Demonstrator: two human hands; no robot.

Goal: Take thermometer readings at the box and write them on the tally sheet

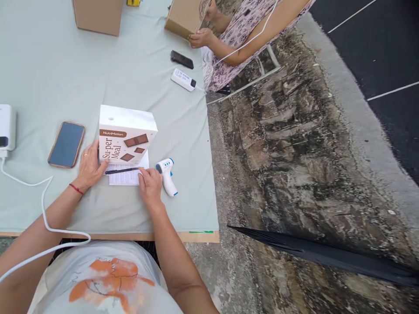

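Note:
A white box [126,141] printed "NutriMotion Super Meal" stands upright on the cloth, with brown bars pictured on its front. My left hand [90,165] holds its left side, the thumb on the front and the other fingers partly hidden behind it. Below the box lies a printed sheet [127,178], partly covered. A black pen [121,171] crosses the sheet. My right hand [151,183] has curled fingers closed at the pen's right end. Just right of that hand is a white and blue infrared thermometer [167,176], lying on its side.
A phone [66,144] and a white power bank [7,126] with a cable lie to the left. Farther off are another power bank [183,80], a black device [182,59] and a cardboard box [98,17]. Another person's hand [200,38] holds a carton [183,17]. The table's right edge borders rough ground.

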